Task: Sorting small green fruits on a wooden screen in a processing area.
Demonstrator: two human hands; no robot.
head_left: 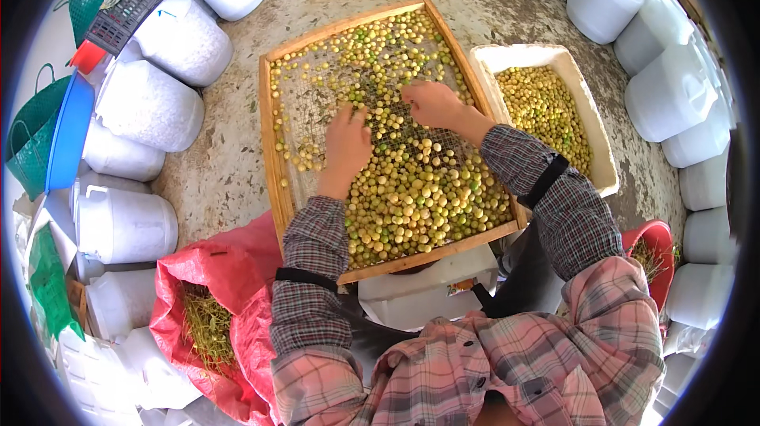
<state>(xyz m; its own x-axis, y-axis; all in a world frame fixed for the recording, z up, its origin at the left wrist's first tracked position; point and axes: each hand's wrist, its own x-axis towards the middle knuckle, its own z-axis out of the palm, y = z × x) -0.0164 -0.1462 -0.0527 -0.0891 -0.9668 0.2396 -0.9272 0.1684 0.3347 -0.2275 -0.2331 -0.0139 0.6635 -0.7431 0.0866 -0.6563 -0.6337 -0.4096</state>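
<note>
Left hand (348, 145) and right hand (434, 104) are apart from each other, fingers curled down over the round yellow-green fruit (419, 204) midway along a wooden-framed mesh tray (271, 165); whether either pinches a fruit, I cannot tell. Nearest, a red sack (249, 307) on the left holds dry stalks (207, 327), and a red bucket (659, 256) stands on the right. At the tray's near right, the fruit lies in a dense heap; toward the far end it thins out, with bare mesh showing at the left. Right of the tray, a white box (603, 141) already holds plenty of similar fruit. Judging by this, the work looks partway along, with the near heap the largest share left. White containers (150, 105) line both sides beyond.
</note>
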